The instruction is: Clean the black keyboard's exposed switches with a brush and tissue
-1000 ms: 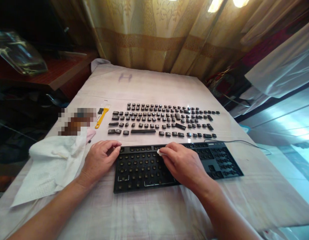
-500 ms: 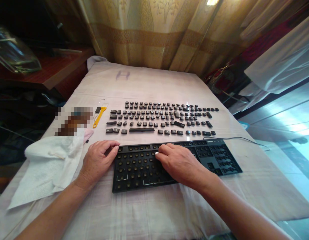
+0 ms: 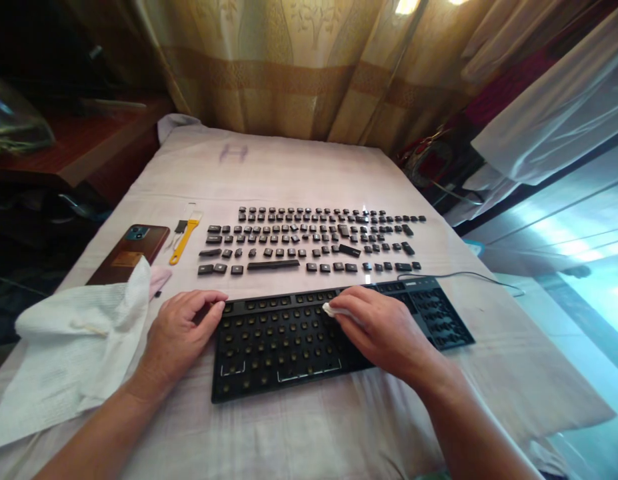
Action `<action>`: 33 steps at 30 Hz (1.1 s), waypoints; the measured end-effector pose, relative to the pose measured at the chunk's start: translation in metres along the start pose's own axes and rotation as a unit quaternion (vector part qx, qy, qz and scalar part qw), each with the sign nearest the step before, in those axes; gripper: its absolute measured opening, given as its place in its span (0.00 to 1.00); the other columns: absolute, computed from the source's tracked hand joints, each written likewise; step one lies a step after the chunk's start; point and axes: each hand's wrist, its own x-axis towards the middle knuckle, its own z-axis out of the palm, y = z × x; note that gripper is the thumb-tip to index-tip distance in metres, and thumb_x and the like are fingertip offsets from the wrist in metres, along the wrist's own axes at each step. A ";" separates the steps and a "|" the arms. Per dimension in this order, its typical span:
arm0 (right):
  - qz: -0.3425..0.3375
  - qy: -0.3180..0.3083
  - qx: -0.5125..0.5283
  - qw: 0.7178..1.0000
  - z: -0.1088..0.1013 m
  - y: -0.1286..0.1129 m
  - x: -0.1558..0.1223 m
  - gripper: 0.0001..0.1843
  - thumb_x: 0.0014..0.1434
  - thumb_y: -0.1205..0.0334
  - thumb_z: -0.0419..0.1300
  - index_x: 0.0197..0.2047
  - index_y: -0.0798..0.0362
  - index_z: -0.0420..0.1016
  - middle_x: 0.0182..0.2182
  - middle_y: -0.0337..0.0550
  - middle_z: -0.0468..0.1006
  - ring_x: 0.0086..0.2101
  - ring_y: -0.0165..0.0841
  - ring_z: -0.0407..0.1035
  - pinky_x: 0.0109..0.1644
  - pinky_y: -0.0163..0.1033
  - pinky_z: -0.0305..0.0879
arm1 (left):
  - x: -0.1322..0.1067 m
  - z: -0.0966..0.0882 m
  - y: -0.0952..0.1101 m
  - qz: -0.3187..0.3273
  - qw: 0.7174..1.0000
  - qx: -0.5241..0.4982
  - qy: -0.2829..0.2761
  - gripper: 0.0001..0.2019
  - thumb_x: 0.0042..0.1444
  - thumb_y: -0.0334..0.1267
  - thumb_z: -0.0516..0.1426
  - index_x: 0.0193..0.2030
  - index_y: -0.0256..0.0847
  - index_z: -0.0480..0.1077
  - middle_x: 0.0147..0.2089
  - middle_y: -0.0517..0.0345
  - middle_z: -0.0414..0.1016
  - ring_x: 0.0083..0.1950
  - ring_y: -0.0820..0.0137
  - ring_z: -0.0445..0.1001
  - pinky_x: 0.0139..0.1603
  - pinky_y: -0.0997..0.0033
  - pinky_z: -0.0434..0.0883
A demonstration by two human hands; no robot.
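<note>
A black keyboard (image 3: 279,340) with its keycaps off lies in front of me, small switch posts showing in rows. At its upper left corner my left hand (image 3: 181,337) grips the edge, thumb and fingers drawn together. My right hand (image 3: 383,333) is over the middle of the board, closed on a small wad of white tissue (image 3: 330,310) that touches the switch area near the top row. Its palm hides part of the keys. Beyond the keyboard, the loose black keycaps (image 3: 281,252) are laid out in rows, with the long spacebar (image 3: 273,265) among them.
Left of the keycaps lie a yellow-handled tool (image 3: 183,241) and a phone (image 3: 131,253), its lower end under a crumpled white paper towel (image 3: 73,340). The keyboard cable (image 3: 463,274) trails right. A curtain (image 3: 269,73) hangs behind the cloth-covered surface (image 3: 299,170).
My right hand has shifted slightly along the board, and more of the white tissue shows at its fingertips. The whole view has moved a little; my left hand stays at the keyboard's corner.
</note>
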 end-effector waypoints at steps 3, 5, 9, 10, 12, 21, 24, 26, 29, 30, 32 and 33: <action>0.013 -0.018 -0.040 0.999 0.006 -0.011 0.010 0.10 0.67 0.67 0.56 0.45 0.52 0.79 0.41 0.46 0.81 0.38 0.36 0.76 0.43 0.39 0.69 | -0.001 0.000 0.000 -0.006 1.000 0.007 0.001 0.20 0.58 0.57 0.51 0.38 0.47 0.78 0.40 0.55 0.83 0.45 0.58 0.79 0.55 0.53 0.73; 0.018 -0.042 -0.065 0.997 0.008 -0.018 0.016 0.09 0.66 0.67 0.57 0.43 0.52 0.80 0.41 0.46 0.81 0.38 0.36 0.75 0.41 0.38 0.68 | -0.001 0.000 0.001 -0.007 1.000 0.008 -0.004 0.20 0.58 0.57 0.51 0.38 0.47 0.78 0.40 0.55 0.82 0.45 0.58 0.79 0.55 0.53 0.73; 0.009 -0.091 -0.101 0.991 0.007 -0.028 0.021 0.08 0.65 0.69 0.59 0.40 0.53 0.80 0.38 0.46 0.79 0.37 0.36 0.72 0.39 0.38 0.64 | 0.000 0.001 0.001 -0.005 1.000 0.015 -0.002 0.20 0.58 0.57 0.51 0.38 0.47 0.77 0.41 0.55 0.83 0.45 0.58 0.79 0.54 0.53 0.73; 0.005 -0.103 -0.107 0.989 0.006 -0.029 0.022 0.08 0.64 0.69 0.59 0.38 0.53 0.80 0.37 0.46 0.79 0.36 0.36 0.72 0.39 0.38 0.63 | 0.000 0.001 0.001 -0.003 1.000 0.017 -0.001 0.20 0.58 0.58 0.51 0.38 0.47 0.77 0.41 0.55 0.83 0.45 0.58 0.79 0.54 0.54 0.73; -0.006 -0.124 -0.113 0.986 0.004 -0.032 0.022 0.08 0.63 0.70 0.59 0.36 0.54 0.79 0.36 0.45 0.79 0.35 0.35 0.71 0.37 0.38 0.62 | 0.000 0.001 0.000 0.004 1.000 0.021 -0.001 0.20 0.59 0.58 0.51 0.38 0.48 0.77 0.40 0.56 0.83 0.44 0.59 0.79 0.54 0.55 0.74; -0.005 -0.051 0.028 0.998 -0.003 -0.008 0.008 0.10 0.63 0.70 0.57 0.40 0.51 0.80 0.38 0.42 0.80 0.36 0.32 0.75 0.41 0.36 0.67 | 0.000 -0.001 0.001 0.017 1.000 0.019 0.002 0.19 0.59 0.56 0.51 0.37 0.48 0.77 0.40 0.56 0.83 0.44 0.59 0.79 0.52 0.56 0.75; 0.034 0.036 0.082 0.995 -0.005 0.005 0.003 0.10 0.64 0.69 0.56 0.41 0.51 0.79 0.38 0.42 0.81 0.38 0.32 0.77 0.44 0.37 0.69 | 0.000 -0.001 0.001 0.006 1.000 0.014 0.003 0.19 0.59 0.56 0.51 0.38 0.47 0.77 0.40 0.55 0.83 0.44 0.58 0.79 0.53 0.55 0.74; 0.051 0.064 0.086 0.993 -0.005 0.010 0.001 0.09 0.64 0.68 0.56 0.40 0.50 0.79 0.38 0.42 0.81 0.38 0.33 0.77 0.45 0.37 0.70 | 0.000 0.000 0.001 -0.001 1.000 0.008 0.000 0.19 0.58 0.56 0.52 0.38 0.47 0.77 0.40 0.55 0.83 0.45 0.58 0.79 0.54 0.54 0.74; 0.054 0.062 0.075 0.994 0.001 0.011 0.002 0.09 0.63 0.68 0.57 0.41 0.50 0.79 0.38 0.42 0.81 0.39 0.34 0.77 0.46 0.38 0.70 | 0.000 0.000 0.001 -0.003 1.000 0.005 -0.003 0.19 0.58 0.56 0.52 0.38 0.47 0.77 0.40 0.56 0.83 0.45 0.58 0.79 0.55 0.54 0.74; 0.052 0.055 0.069 0.995 0.003 0.010 0.003 0.09 0.63 0.69 0.57 0.41 0.51 0.79 0.38 0.42 0.81 0.38 0.34 0.77 0.45 0.38 0.70 | 0.000 0.000 0.000 -0.003 1.000 0.005 -0.002 0.19 0.58 0.56 0.52 0.38 0.47 0.77 0.40 0.56 0.83 0.44 0.59 0.79 0.55 0.55 0.74; 0.048 0.041 0.052 0.997 0.009 0.007 0.005 0.10 0.63 0.69 0.57 0.41 0.51 0.80 0.39 0.42 0.82 0.37 0.34 0.77 0.44 0.38 0.70 | 0.000 -0.001 0.000 -0.004 1.000 0.007 -0.001 0.19 0.58 0.57 0.52 0.37 0.47 0.77 0.40 0.56 0.83 0.44 0.59 0.80 0.55 0.55 0.74; 0.047 0.036 0.043 0.997 0.011 0.005 0.005 0.10 0.63 0.69 0.57 0.41 0.51 0.80 0.39 0.42 0.82 0.37 0.34 0.77 0.44 0.38 0.70 | 0.000 -0.001 0.000 -0.005 1.000 0.007 0.000 0.19 0.58 0.57 0.52 0.37 0.48 0.77 0.40 0.56 0.83 0.44 0.59 0.80 0.54 0.56 0.74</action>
